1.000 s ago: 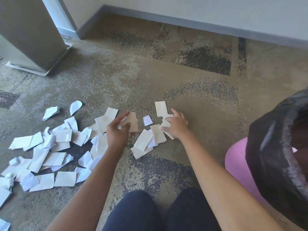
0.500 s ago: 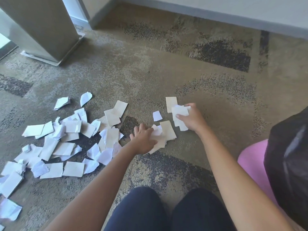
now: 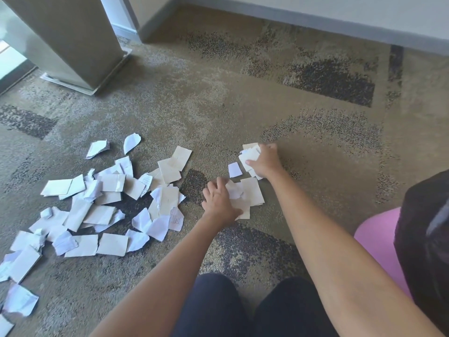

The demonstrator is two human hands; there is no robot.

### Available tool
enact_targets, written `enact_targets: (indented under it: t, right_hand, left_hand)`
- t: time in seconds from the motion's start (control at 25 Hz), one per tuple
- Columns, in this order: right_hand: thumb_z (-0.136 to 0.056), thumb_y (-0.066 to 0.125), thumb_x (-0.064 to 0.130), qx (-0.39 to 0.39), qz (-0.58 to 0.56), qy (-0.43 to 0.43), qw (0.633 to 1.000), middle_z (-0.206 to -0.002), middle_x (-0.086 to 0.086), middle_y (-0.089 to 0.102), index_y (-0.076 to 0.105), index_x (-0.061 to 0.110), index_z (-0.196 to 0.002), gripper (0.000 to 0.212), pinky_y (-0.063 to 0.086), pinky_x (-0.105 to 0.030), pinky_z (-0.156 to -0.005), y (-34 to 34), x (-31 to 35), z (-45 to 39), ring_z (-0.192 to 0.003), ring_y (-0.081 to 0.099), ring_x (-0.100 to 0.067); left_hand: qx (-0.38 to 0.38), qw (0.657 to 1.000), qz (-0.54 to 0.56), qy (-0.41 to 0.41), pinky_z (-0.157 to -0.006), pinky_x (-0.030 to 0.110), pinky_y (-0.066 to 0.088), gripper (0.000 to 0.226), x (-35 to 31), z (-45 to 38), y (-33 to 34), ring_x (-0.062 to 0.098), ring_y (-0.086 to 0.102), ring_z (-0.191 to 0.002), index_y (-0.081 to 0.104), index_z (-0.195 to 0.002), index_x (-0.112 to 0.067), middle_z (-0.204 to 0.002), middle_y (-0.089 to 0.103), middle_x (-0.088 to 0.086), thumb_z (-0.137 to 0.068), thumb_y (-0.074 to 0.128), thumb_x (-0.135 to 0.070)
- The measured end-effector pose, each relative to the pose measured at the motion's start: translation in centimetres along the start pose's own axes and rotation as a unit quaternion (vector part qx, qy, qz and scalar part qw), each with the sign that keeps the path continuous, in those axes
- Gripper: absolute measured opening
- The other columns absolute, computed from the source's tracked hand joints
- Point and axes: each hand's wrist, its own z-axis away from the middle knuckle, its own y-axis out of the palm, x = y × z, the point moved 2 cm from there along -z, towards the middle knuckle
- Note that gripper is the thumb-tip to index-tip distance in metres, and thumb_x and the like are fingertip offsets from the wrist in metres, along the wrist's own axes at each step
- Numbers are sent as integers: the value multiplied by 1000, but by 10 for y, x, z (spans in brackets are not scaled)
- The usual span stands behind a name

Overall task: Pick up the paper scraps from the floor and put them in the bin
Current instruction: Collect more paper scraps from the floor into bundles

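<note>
Paper scraps [image 3: 246, 195] under both hands [image 3: 218, 203]

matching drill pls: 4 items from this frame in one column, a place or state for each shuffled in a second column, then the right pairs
Items
1. left hand
2. right hand
3. big scatter of scraps
4. bin

Places or states
A. lower right edge of view, black liner over a pink body
B. pressed on a small stack of beige pieces on the carpet
C. spread loose over the floor to the person's left, untouched
D. closed round a bunch of white scraps, farther out on the carpet

Pairs: 1-B, 2-D, 3-C, 4-A
</note>
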Motion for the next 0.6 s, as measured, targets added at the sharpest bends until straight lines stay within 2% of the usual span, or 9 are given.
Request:
enact_targets:
  t: [0.08, 0.2, 0.28, 0.4, 0.52, 0.6]
  right_hand:
    - [-86, 74, 18, 2, -24, 6, 1000, -148, -17, 32, 35, 4, -146, 74, 34, -31, -108, 0, -1, 2, -132, 44, -31]
    - [-84, 75, 15, 7, -80, 36, 996, -142, -17, 47, 39, 2, -139, 66, 40, -32, -99, 0, -5, 5, -128, 49, -31]
    - [-86, 73, 23, 25, -69, 47, 996, -135, -17, 55, 48, 0, -133, 57, 43, -31, -90, 4, -11, 6, -122, 55, -32]
    - [-86, 69, 36, 52, -78, 46, 994, -116, -15, 67, 64, 3, -116, 44, 45, -29, -78, 4, -23, 6, -105, 64, -30]
    - [-88, 68, 38, 62, -177, 48, 981, -108, -9, 71, 68, 8, -112, 38, 50, -34, -83, -5, -29, 15, -98, 67, -26]
    - [-89, 67, 37, 76, -229, 46, 969, -110, -7, 71, 68, 8, -113, 38, 51, -36, -87, -10, -31, 23, -99, 67, -24]
  left_hand:
    - [13, 1000, 7, -22, -101, 47, 41, 88, 1, -4, -2, 29, 39, -125, 30, -130, -16, -132, 43, 8, -66, 89, -31]
    - [37, 999, 10, -34, -102, 45, 41, 86, 2, -4, -1, 29, 48, -126, 37, -135, -13, -133, 52, 9, -68, 87, -33]
    - [47, 998, 5, -33, -104, 42, 40, 82, 4, -3, -2, 28, 44, -130, 42, -136, -12, -138, 50, 9, -71, 85, -36]
    - [41, 998, -30, -23, -108, 46, 37, 79, 4, 0, -4, 29, 34, -135, 44, -138, -13, -143, 40, 11, -74, 82, -39]
    - [52, 998, -14, 12, -104, 41, 40, 68, 5, 3, -9, 31, 42, -132, 41, -140, -10, -139, 48, 14, -84, 75, -29]
    - [72, 997, 30, 7, -105, 38, 39, 72, 10, 6, -17, 31, 43, -134, 31, -149, -10, -145, 45, 14, -89, 69, -20]
